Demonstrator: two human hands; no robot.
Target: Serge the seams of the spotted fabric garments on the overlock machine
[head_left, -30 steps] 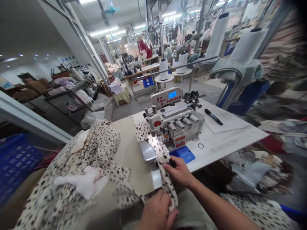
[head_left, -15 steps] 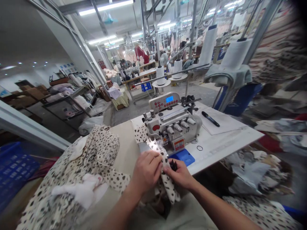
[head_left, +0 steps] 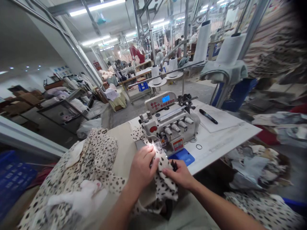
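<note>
"What's lying on that white sheet (head_left: 224, 124)?"
"A black marker (head_left: 208, 116); a dark ring (head_left: 199, 149) is resting nearby on the worktop (head_left: 230, 140)."
"And far left?"
"A blue basket (head_left: 15, 175) is sitting there."

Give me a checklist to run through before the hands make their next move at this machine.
1. Left hand on the cloth: ok, it rests over it at the machine.
2. Right hand on the cloth: ok, thumb on top, near the cloth's right edge.
3. Left fingers well away from the lit stitching area: not ok, the fingertips are right beside it.
4. Needle threaded: cannot tell, too small and glare-washed.
5. Display on: ok, lit blue.
6. Pen apart from the cloth: ok, it lies right of the machine.
</note>
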